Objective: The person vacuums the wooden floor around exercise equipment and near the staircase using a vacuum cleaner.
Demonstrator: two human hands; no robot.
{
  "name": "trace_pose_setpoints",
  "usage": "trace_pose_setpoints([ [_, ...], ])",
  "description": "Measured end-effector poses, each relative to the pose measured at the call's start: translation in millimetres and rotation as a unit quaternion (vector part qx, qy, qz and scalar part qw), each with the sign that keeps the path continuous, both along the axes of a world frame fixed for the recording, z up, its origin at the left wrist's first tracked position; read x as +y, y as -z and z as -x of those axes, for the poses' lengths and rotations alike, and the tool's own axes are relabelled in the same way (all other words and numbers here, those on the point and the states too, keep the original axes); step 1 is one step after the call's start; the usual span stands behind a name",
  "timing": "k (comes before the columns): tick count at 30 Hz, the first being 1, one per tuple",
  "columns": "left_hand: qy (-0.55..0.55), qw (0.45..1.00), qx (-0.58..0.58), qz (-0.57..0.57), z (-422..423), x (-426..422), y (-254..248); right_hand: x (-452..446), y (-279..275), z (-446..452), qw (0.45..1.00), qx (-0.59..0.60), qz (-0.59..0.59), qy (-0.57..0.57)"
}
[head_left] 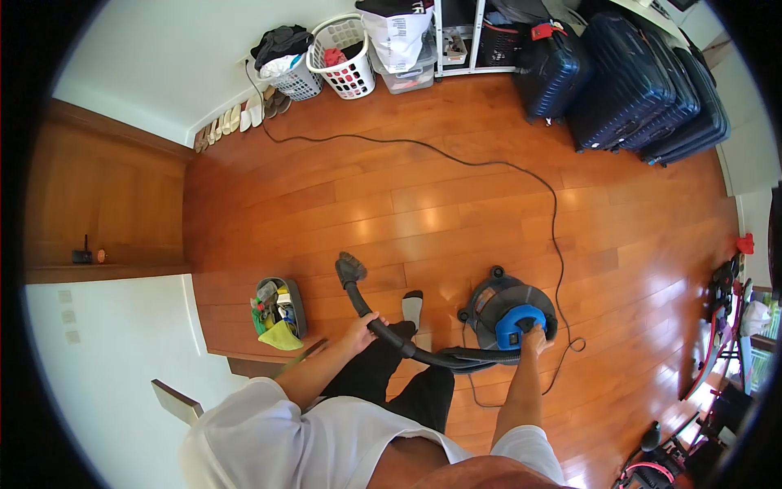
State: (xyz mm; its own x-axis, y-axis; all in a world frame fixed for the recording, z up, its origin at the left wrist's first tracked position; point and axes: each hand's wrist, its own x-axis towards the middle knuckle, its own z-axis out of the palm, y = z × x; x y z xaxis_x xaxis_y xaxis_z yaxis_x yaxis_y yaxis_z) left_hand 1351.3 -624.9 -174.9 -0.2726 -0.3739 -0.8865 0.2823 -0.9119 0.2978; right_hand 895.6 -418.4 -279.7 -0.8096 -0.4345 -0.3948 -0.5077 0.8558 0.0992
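Note:
My left hand (359, 332) is closed around the dark tube of a vacuum hose (385, 332). A grey brush head (350, 267) sits at the far end of that tube, up and left of the hand. From the hand the hose runs right, toward a canister vacuum cleaner (493, 308) standing on the floor. My right hand (534, 339) grips the canister at its blue top handle (521, 321); the fingertips are partly hidden there. A black power cord (556, 236) lies beside the canister and curves across the floor to the far wall.
To the left stands a grey caddy (298, 303) of cleaning supplies with a yellow cloth (280, 337). Shoes (235, 119), laundry baskets (349, 77) and dark blue suitcases (623, 85) line the far wall. Assorted gear (721, 301) stands at the right. A wooden door (106, 196) is at left.

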Motion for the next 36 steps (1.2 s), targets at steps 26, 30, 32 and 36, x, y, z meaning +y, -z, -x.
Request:
trace_pose_setpoints([
  [26, -0.278, 0.953, 0.085, 0.089, -10, -214, -29, -529, 7, -95, 0.942, 0.037, 0.006, -0.334],
  [30, -0.280, 0.951, 0.077, 0.102, -6, -283, -39, -576, -9, -111, 0.948, 0.011, 0.033, -0.315],
  [32, -0.273, 0.953, 0.074, 0.111, -9, -311, -41, -596, -13, -119, 0.948, 0.012, 0.032, -0.316],
  [36, -0.250, 0.961, 0.067, 0.102, -9, -366, -36, -632, 0, -118, 0.950, 0.001, 0.043, -0.310],
])
